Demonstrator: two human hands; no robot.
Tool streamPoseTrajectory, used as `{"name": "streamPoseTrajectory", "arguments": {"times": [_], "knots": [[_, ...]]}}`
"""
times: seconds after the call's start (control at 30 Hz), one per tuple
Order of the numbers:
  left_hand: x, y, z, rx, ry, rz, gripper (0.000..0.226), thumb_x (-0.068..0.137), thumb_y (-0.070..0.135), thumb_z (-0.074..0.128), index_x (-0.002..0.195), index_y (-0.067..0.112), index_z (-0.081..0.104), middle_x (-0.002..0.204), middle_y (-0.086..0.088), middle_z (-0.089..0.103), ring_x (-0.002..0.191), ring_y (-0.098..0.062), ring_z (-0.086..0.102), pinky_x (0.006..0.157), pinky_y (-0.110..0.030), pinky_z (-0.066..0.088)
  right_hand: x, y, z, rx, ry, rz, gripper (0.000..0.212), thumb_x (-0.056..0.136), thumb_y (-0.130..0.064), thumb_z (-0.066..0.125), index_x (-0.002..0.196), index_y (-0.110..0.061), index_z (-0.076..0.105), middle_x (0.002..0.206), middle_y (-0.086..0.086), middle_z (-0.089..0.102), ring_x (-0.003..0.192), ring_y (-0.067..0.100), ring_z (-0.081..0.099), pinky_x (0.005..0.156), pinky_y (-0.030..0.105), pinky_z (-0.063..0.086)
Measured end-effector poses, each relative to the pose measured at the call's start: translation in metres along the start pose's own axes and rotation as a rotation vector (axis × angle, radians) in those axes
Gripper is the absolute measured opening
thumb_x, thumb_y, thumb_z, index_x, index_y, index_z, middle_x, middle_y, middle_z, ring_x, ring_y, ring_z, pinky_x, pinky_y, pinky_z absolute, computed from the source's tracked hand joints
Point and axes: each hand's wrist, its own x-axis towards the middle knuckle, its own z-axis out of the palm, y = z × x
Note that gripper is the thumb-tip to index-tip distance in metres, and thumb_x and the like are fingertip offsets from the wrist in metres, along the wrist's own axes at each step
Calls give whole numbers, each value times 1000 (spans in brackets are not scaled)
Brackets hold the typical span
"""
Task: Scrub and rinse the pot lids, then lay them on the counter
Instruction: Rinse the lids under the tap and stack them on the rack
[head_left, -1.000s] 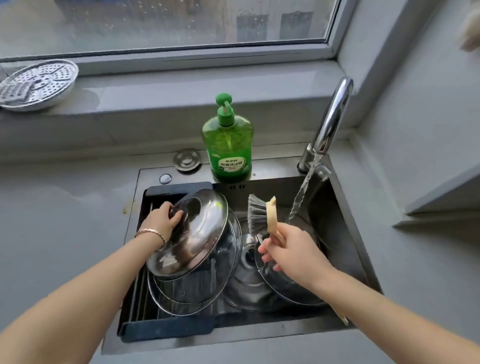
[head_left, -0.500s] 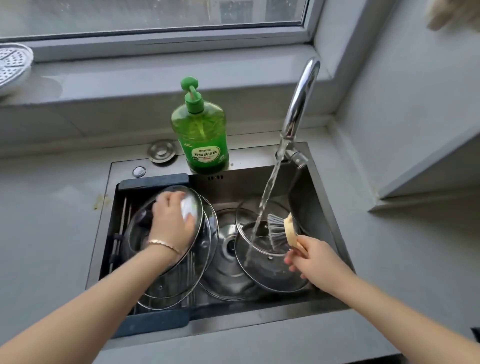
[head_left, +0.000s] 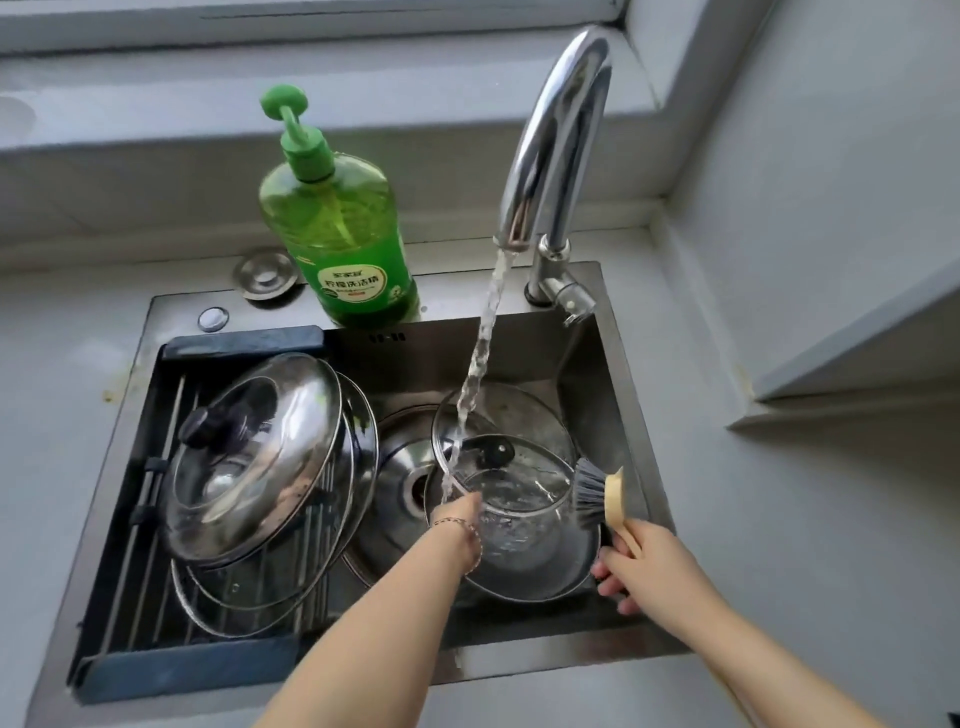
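The left hand (head_left: 460, 512) reaches down into the right half of the steel sink (head_left: 519, 660) and ends at the near-left rim of a clear round glass lid with a black knob (head_left: 519, 499). Its fingers are lost behind glass and running water, so I cannot tell whether they grip the rim or only touch it. That looks like the first hazard: wet glass on an unsure hold can slide off, knock the shallow round steel lid (head_left: 400, 457) lying partly under it in the middle of the sink, and chip. The right hand (head_left: 652, 569), at the sink's near right corner, is curled round the pale wooden handle of a grey-bristled dish brush (head_left: 597, 493), whose bristles sit just beside the lid's right edge. Held so far back, the brush may skid off the slick glass when pressed. The water (head_left: 480, 358) from the curved chrome tap (head_left: 558, 130) lands close to the left hand and could spray off tilted glass onto the grey surface (head_left: 753, 519). On the sink's left side a leaning stack of lids (head_left: 260, 457), steel-rimmed glass with a black knob on top, rests on a dark slatted rack (head_left: 182, 670); a bump from the left forearm might send it sliding. The green pump soap bottle (head_left: 343, 244) at the sink's far edge stands well apart.
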Motion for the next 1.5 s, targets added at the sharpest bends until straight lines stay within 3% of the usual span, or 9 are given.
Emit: {"name": "streamPoseTrajectory", "arguments": {"times": [0.1,0.23,0.37,0.53,0.77,0.87,0.93,1.07,1.5], "knots": [[16,-5,13,-111,43,5,37,89,15,61,122,2,52,80,-9,60,51,-17,59,50,-26,50,7,4,1,-9,-21,8,19,89,-4,47,72,-12,42,71,7,63,58,17,58,46,25,44],[7,6,31,-314,93,-6,43,95,6,49,135,5,36,129,-22,53,112,-38,56,89,-47,46,10,5,-3,-5,-13,13,22,88,-4,46,70,-13,38,70,7,63,57,17,57,45,24,42],[-7,8,36,-268,98,22,14,96,-4,35,85,0,41,64,-16,55,47,-21,60,53,-39,48,8,3,-11,-11,-1,-5,17,89,-5,47,74,-11,40,73,8,64,57,16,57,44,22,43],[-23,12,25,-172,50,77,42,89,-9,35,126,12,31,96,-27,59,75,-35,61,39,-45,52,1,-5,-23,-34,-11,-46,25,91,-3,47,70,-15,45,75,9,63,60,18,57,44,22,43],[-99,29,-26,-76,-136,127,71,82,-14,29,136,30,17,99,-26,65,72,-41,67,50,-48,56,-15,-28,-47,-414,99,-173,26,90,-26,54,68,-18,43,65,-1,52,64,20,51,55,29,36],[-139,37,-49,-78,-261,216,82,85,-16,25,140,43,13,107,-27,62,60,-37,67,60,-52,56,-23,-46,-53,-654,124,-213,31,95,-41,41,112,-16,52,101,8,64,98,31,58,70,31,39],[-159,42,-59,-103,-312,267,88,81,-20,29,140,45,17,112,-30,60,61,-38,66,68,-55,53,-28,-55,-51,-761,124,-287,52,99,-35,32,146,-15,19,123,14,58,109,34,55,81,36,42],[-179,49,-72,-98,-318,377,103,55,-15,58,130,50,29,114,-29,61,64,-38,68,66,-57,52,-36,-78,-35,-702,16,-530,50,100,-24,32,143,-47,18,92,0,52,83,24,53,71,33,42],[-193,57,-85,-6,-362,510,88,83,-22,29,127,54,29,101,-24,68,77,-42,68,60,-53,55,-31,-126,1,-498,-82,-605,50,96,-18,43,141,-40,34,80,-8,52,58,5,42,56,18,35]]}}
